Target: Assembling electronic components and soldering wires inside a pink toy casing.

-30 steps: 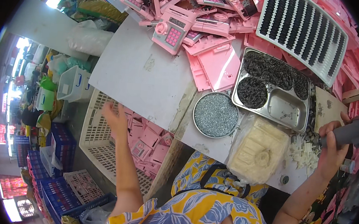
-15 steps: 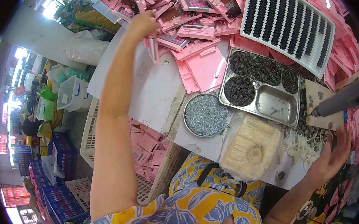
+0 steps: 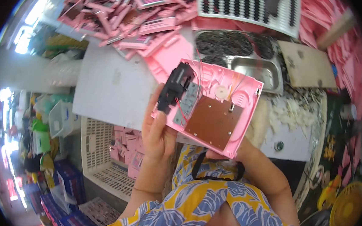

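Over the table's near edge, both hands hold up a pink plastic housing (image 3: 211, 76) with its open inside showing. Fitted into it are a brown board (image 3: 214, 124) and a grey-green circuit board (image 3: 187, 103), with thin wires rising from it. A black plastic part (image 3: 175, 87) lies along the housing's left side. My left hand (image 3: 158, 136) is closed on that side, its thumb by the black part's lower end. My right hand (image 3: 242, 151) grips the lower right corner from beneath, with most of its fingers hidden.
Pink parts (image 3: 149, 23) are heaped at the back left. Behind the housing stand a metal compartment tray (image 3: 280, 70) of dark screws and a white rack (image 3: 247, 24) with black rows. A grey tool (image 3: 274, 3) hangs above it. A crate (image 3: 97, 144) sits below left.
My left hand has come back from the pink heap, and a pink housing is now in both hands. My right hand has moved inward from the grey tool's side. The view has shifted.
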Tool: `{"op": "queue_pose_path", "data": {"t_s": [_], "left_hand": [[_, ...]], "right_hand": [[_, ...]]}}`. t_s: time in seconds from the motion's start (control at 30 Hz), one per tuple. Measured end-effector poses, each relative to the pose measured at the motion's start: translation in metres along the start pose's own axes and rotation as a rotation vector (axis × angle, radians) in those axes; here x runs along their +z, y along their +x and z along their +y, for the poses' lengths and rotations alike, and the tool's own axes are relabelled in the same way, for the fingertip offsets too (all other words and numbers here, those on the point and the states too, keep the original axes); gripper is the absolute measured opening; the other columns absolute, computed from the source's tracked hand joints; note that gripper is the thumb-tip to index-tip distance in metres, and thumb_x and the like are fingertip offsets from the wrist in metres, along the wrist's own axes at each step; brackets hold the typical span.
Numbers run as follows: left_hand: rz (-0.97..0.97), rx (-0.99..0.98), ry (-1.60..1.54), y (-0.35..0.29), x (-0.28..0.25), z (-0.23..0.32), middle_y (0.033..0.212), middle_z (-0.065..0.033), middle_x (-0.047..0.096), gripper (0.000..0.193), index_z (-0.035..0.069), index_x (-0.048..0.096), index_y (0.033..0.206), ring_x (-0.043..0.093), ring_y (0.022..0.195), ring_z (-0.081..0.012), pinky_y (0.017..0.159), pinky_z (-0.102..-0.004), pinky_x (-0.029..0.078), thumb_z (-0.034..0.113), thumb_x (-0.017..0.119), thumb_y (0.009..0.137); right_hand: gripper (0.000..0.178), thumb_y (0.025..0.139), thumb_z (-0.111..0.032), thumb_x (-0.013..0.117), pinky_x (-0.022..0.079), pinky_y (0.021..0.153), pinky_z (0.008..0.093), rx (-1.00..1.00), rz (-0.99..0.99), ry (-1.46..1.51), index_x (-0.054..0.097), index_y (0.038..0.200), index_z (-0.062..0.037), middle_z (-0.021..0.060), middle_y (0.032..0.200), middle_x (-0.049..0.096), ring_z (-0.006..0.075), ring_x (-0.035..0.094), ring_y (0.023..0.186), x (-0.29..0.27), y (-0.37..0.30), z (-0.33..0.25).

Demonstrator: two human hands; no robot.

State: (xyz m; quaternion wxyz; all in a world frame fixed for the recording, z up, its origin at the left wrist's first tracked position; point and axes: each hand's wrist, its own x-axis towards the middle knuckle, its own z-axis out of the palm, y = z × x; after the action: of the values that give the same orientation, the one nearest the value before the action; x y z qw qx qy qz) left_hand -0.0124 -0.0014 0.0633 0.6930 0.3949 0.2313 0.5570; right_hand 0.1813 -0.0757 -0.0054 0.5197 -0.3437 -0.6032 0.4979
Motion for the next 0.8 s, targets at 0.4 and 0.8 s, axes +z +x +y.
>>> {"op": "queue_pose_path", "data": {"t_s": [0.4,0.8], "left_hand": [[-0.645,-0.524,0.495,0.079,0.017,-0.062,0.136,-0.0118,0.057,0.05,-0.002,0.048,0.144,0.067,0.088,-0.0143,0.08,-0.0316,0.057,0.007,0.063,0.098],[-0.569,0.271,1.336,0.057,0.038,-0.095,0.131,-0.0172,0.052,0.04,0.006,0.066,0.13,0.061,0.081,-0.0212,0.07,-0.0331,0.051,0.007,0.073,0.09]], "right_hand": [[0.056,0.109,-0.03,0.046,0.044,0.112,0.0413,0.298,0.472,0.56,0.039,0.154,0.0025,0.0164,0.144,0.056,0.0278,0.058,0.13,-0.072,-0.073,-0.053],[0.066,0.081,-0.008,0.071,0.031,0.114,0.055,0.359,0.515,-1.283,0.048,0.142,0.0053,0.026,0.147,0.041,0.0482,0.032,0.136,-0.051,-0.078,-0.019]]}}
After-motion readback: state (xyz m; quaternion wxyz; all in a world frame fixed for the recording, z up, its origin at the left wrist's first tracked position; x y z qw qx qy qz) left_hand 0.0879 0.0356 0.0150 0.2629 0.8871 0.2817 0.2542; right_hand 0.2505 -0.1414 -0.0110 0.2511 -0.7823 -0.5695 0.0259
